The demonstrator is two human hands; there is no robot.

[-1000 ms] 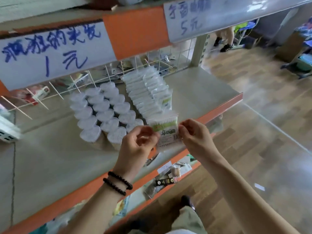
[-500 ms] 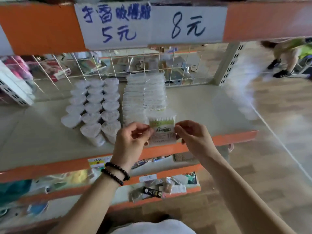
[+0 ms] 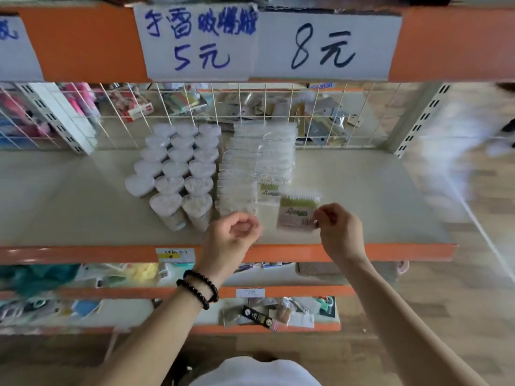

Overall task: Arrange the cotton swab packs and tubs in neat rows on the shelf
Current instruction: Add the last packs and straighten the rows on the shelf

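pack in hand: cotton swab pack is pinched at its right edge by right hand, thumb + forefinger; held just above shelf near the front lip, just front-right of the pack rows.
left hand: left hand is seen off the pack, fingers loosely curled, nothing held; hovers by the front end of the left pack row.
pack rows: two rows of flat packs are lined front-to-back, overlapped like shingles; right row ends w/ a green-label pack just behind the held one.
tubs: heart-shaped tubs are set in three rows left of the packs, close-packed; front two sit a bit askew.
pack orientation: swab tips up/away toward the wire grid, label end toward the person; face is turned to camera. Long axis judged approx. vertical in view, i.e. running front-to-back w/ the rows, tilted slightly. Blur, so exact tilt can't be told.
risk 1: one-edge pinch only, so pack may swing or twist when lowered and land crooked vs. the row.
risk 2: if pushed in too hard, the shingled right row could be shoved back or fanned out.
risk 3: pack is near the shelf lip; if dropped early it could slide off onto the lower shelf.
risk 4: left wrist is close to the front tubs; a sideways move could knock them.
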